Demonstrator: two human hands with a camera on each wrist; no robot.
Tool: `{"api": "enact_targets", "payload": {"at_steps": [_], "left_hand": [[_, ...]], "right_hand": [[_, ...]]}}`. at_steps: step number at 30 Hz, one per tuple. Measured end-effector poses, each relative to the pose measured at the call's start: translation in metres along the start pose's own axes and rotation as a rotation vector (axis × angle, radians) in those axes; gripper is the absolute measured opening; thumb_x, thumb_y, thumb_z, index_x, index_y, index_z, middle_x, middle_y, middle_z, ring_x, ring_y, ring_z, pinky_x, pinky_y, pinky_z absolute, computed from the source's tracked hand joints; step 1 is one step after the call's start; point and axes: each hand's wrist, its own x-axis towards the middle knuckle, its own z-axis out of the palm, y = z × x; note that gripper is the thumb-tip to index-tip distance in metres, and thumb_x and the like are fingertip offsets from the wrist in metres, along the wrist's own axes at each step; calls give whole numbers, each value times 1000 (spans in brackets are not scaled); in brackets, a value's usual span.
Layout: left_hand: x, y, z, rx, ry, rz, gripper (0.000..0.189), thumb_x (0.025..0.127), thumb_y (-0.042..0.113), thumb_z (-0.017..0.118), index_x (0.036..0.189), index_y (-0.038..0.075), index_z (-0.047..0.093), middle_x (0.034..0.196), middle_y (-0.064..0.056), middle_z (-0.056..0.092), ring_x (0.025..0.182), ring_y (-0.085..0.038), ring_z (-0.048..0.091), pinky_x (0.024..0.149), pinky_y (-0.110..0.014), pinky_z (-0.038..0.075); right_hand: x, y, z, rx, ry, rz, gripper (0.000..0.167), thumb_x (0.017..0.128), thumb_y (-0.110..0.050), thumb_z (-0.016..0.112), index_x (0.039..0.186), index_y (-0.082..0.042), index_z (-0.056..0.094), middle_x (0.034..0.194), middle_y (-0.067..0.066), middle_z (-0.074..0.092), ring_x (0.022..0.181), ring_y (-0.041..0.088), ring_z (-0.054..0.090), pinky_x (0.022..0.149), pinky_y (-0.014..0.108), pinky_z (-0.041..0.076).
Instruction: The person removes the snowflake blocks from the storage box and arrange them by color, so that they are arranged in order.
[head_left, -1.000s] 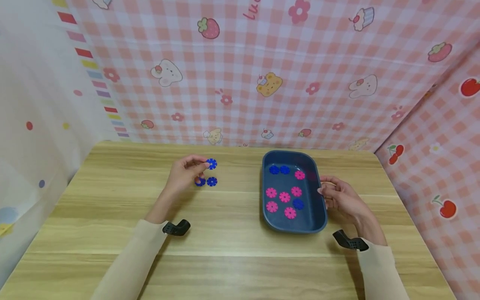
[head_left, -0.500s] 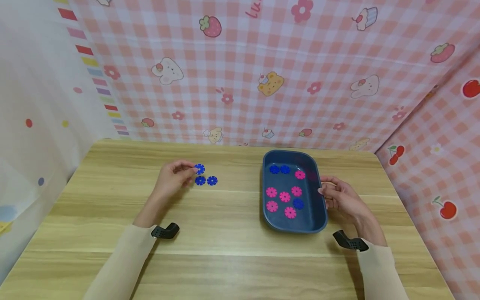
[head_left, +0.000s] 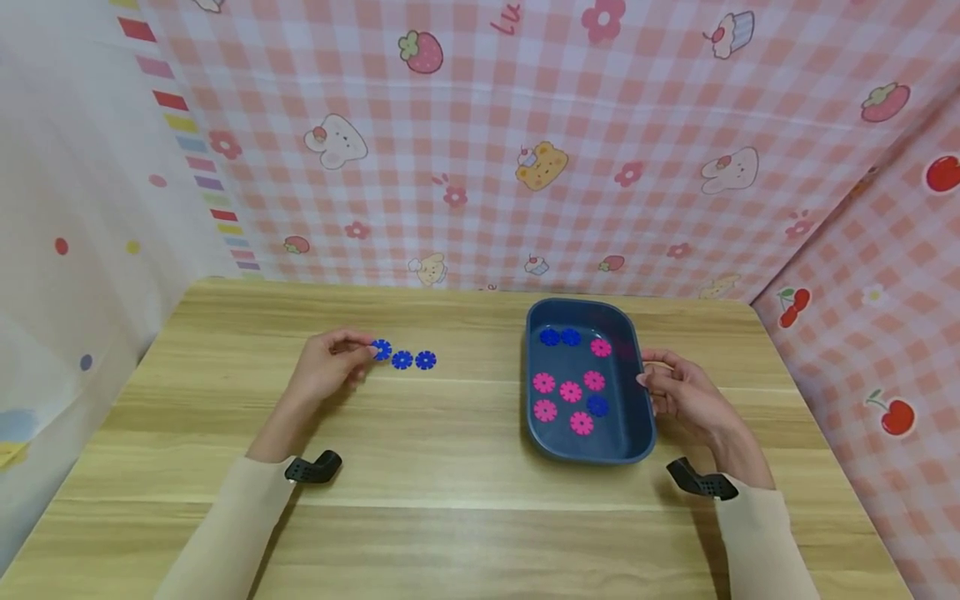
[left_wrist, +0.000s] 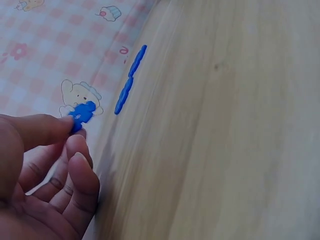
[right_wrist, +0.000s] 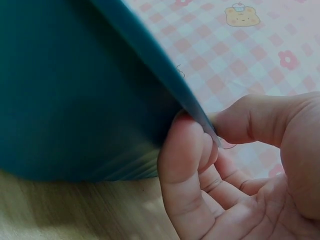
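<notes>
My left hand [head_left: 327, 364] pinches a blue snowflake disc [head_left: 382, 349] between thumb and fingers; in the left wrist view this held disc [left_wrist: 82, 115] is tilted above the table. Just to its right, two more blue snowflake discs [head_left: 414, 360] lie flat side by side on the wood. My right hand [head_left: 684, 393] pinches the right rim of a dark blue rectangular tray [head_left: 647, 446], its thumb on one face of the wall and fingers on the other in the right wrist view. Several pink snowflake discs [head_left: 571, 392] and three blue ones [head_left: 597, 406] lie in the tray.
The wood-grain table [head_left: 450, 533] spans the lower part of the head view. A pink checked cloth [head_left: 480, 167] with printed cartoons hangs behind it, with another cloth [head_left: 885, 333] on the right. Black wrist mounts [head_left: 313, 467] sit on both sleeves.
My left hand has moved left and toward me with its blue disc, from above the two lying discs to their left end. My right hand and the tray stay in place.
</notes>
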Motion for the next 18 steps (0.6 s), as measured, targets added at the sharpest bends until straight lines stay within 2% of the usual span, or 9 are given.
{"api": "enact_targets", "payload": {"at_steps": [4, 10, 18], "left_hand": [[-2, 0, -3, 51, -18, -41, 21, 97, 9, 68, 114, -3, 68, 77, -1, 66, 58, -10, 58, 50, -23, 52], [-3, 1, -4, 123, -25, -60, 18, 97, 9, 68, 111, -3, 68, 74, -4, 65, 57, -11, 58, 50, -24, 53], [-1, 0, -4, 101, 10, -63, 20, 96, 7, 70, 110, -6, 67, 77, -5, 67, 56, -11, 59, 48, -24, 54]], "right_hand": [[0, -1, 0, -9, 9, 9, 36, 105, -7, 55, 136, -2, 37, 89, -6, 66, 66, 6, 64, 58, 21, 55], [0, -1, -1, -24, 20, 14, 38, 104, -6, 54, 138, -1, 36, 89, -6, 65, 64, 6, 63, 58, 20, 55], [0, 0, -1, -37, 24, 21, 37, 105, -5, 52, 138, -1, 36, 89, -6, 66, 66, 6, 64, 59, 21, 56]]}}
